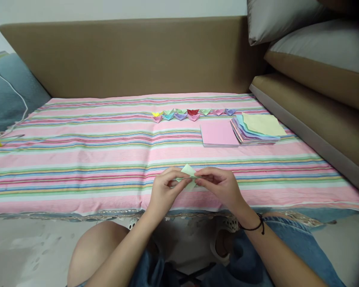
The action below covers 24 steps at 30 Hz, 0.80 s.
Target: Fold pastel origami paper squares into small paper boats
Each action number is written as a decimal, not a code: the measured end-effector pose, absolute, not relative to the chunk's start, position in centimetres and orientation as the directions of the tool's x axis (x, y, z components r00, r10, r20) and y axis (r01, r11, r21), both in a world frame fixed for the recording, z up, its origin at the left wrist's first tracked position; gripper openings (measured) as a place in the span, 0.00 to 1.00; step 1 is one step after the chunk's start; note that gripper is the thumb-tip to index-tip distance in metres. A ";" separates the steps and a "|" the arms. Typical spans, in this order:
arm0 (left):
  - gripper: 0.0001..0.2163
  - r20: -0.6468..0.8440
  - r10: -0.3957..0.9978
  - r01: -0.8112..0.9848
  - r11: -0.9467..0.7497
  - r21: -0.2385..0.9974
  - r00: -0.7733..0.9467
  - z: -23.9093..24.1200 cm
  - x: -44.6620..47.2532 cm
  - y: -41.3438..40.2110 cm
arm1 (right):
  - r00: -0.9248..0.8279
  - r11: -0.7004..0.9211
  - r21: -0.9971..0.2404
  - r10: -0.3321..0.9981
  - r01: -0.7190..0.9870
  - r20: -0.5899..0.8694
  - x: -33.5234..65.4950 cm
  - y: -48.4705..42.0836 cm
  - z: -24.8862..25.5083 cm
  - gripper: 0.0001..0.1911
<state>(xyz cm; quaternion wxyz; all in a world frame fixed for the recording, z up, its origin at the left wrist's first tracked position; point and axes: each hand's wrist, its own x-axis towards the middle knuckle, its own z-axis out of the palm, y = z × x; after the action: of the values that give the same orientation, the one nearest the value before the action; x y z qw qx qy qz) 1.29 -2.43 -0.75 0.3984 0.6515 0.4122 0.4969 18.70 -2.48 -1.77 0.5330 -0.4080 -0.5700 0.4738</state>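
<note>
Both hands pinch a small pale green folded paper (188, 171) just above the near edge of the striped cloth (92, 159). My left hand (164, 191) grips its left side with fingers curled. My right hand (219, 185) grips its right side; a black band circles that wrist. Farther back lies a row of several small folded paper boats (193, 114) in yellow, pink, blue, purple, red and green. To the right of them sit a pink paper stack (219, 134) and a fanned stack of mixed coloured sheets (259, 127) with a pale yellow one on top.
The striped cloth covers a low bed or bench against a brown padded backrest (131, 56). Grey and brown cushions (317, 59) are piled at right. A grey pillow (8, 91) and a white cable (14, 95) lie at left. My knees show below the cloth's edge.
</note>
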 end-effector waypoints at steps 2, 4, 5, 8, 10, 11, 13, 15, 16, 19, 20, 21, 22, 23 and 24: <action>0.03 0.308 0.940 0.113 -0.325 0.939 0.147 -0.9 1.4 -2.4 | -0.061 0.172 -0.983 0.983 -0.069 0.176 18.6 -2.6 -1.8 0.06; 0.03 0.276 0.952 0.095 -0.290 0.952 0.133 -1.0 1.4 -2.5 | -0.038 0.157 -0.984 0.986 -0.082 0.160 18.5 -2.7 -1.7 0.05; 0.03 0.260 0.957 0.091 -0.272 0.958 0.126 -1.0 1.5 -2.5 | -0.030 0.151 -0.985 0.988 -0.087 0.154 18.4 -2.7 -1.7 0.05; 0.04 0.237 0.966 0.082 -0.246 0.966 0.107 -1.1 1.7 -2.6 | -0.013 0.128 -0.986 0.991 -0.106 0.130 18.2 -2.7 -1.6 0.05; 0.04 0.232 0.968 0.074 -0.239 0.968 0.094 -1.2 1.8 -2.7 | -0.001 0.123 -0.986 0.992 -0.108 0.124 18.1 -2.7 -1.7 0.06; 0.05 0.225 0.970 0.069 -0.231 0.970 0.089 -1.2 1.9 -2.7 | 0.005 0.126 -0.987 0.992 -0.101 0.126 18.1 -2.7 -1.7 0.06; 0.05 0.201 0.975 0.060 -0.207 0.976 0.089 -1.4 2.0 -2.7 | 0.018 0.140 -0.987 0.990 -0.078 0.139 18.0 -2.8 -1.8 0.06; 0.05 0.180 0.979 0.044 -0.185 0.982 0.093 -1.5 2.1 -2.7 | 0.027 0.158 -0.986 0.987 -0.051 0.157 18.1 -2.8 -1.8 0.05; 0.05 0.172 0.981 0.030 -0.176 0.984 0.090 -1.5 2.0 -2.7 | 0.029 0.166 -0.985 0.986 -0.040 0.165 18.1 -2.8 -1.9 0.05; 0.06 0.166 0.983 -0.006 -0.166 0.986 0.083 -1.3 1.8 -2.5 | 0.026 0.183 -0.983 0.983 -0.008 0.183 18.3 -2.7 -1.9 0.05; 0.07 0.171 0.981 -0.006 -0.171 0.985 0.094 -1.2 1.7 -2.4 | 0.020 0.191 -0.982 0.981 0.009 0.191 18.3 -2.7 -1.9 0.05; 0.08 0.179 0.977 0.000 -0.180 0.984 0.112 -1.1 1.6 -2.3 | 0.010 0.203 -0.979 0.979 0.032 0.204 18.3 -2.7 -1.9 0.05; 0.09 0.190 0.973 0.008 -0.193 0.981 0.132 -1.1 1.5 -2.3 | -0.001 0.218 -0.974 0.976 0.058 0.218 18.3 -2.7 -1.9 0.04; 0.08 0.201 0.969 0.016 -0.205 0.979 0.144 -1.1 1.4 -2.2 | -0.012 0.235 -0.968 0.972 0.086 0.235 18.3 -2.7 -1.8 0.04; 0.07 0.207 0.968 0.021 -0.212 0.977 0.144 -1.2 1.4 -2.2 | -0.022 0.251 -0.962 0.968 0.110 0.251 18.2 -2.8 -1.8 0.04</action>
<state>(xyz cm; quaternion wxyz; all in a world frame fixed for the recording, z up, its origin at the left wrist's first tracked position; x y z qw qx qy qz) 1.43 -2.17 -1.16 0.4692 0.5933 0.4168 0.5042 18.22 -2.76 -1.78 0.5284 -0.4579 -0.5886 0.4057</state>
